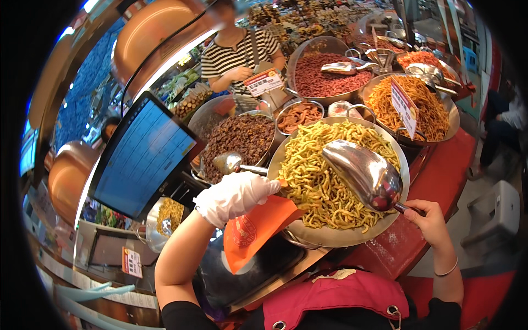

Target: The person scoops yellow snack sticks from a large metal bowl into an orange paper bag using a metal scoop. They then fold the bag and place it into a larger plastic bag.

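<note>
My left hand [236, 197] wears a white glove and grips an orange paper bag [258, 231] by its upper edge. The bag hangs over the near left rim of a wide metal pan [297, 231]. Heaped in the pan are yellow-green strips of food [313, 177], perhaps pickled vegetables. My bare right hand [427, 220] holds the dark handle of a shiny metal scoop [365, 175]. The scoop lies over the right part of the heap, its lip towards the upper left. Whether it carries any food is hidden from here.
A touch screen [144, 154] stands at the left. Pans of dark chopped food [237, 140], red pieces [326, 74] and orange shreds [408, 103] surround mine, with price signs [264, 82]. A person in a striped top [239, 53] stands across the stall. A grey stool [493, 218] stands at right.
</note>
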`<state>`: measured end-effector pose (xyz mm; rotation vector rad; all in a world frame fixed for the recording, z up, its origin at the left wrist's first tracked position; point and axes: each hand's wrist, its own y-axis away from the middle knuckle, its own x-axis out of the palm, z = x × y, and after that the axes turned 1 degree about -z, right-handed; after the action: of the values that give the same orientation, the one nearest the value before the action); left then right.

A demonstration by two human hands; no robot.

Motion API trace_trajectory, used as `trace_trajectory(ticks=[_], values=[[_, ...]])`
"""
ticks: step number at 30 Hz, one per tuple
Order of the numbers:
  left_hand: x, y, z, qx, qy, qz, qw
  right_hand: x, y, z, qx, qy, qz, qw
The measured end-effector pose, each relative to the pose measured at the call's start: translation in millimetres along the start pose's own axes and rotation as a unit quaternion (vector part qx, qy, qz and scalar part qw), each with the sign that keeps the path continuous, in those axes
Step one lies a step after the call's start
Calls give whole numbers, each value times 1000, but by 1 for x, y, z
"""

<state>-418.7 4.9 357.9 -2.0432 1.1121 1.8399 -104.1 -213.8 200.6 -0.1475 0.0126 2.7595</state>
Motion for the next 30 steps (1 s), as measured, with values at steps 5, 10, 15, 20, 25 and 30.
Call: trace_trajectory(ticks=[5,10,15,20,25,30], values=[[-1,-7,2,0,-44,6,999,-6,1,-4,18,-1,-11,1000],[-2,14,12,8,-39,-45,998,-6,-2,-7,9,-11,-16,1000],[1,35,28,114,-137,-168,970,-4,-9,-8,25,10,-10,1000],[0,33,27,-41,-27,-65,997,0,-13,-6,-4,0,3,1000],[-7,34,17,-49,-20,-88,995,6,-13,-7,-6,-3,4,1000],[2,25,16,-23,-74,-35,996,7,-12,-9,-11,18,-9,1000]])
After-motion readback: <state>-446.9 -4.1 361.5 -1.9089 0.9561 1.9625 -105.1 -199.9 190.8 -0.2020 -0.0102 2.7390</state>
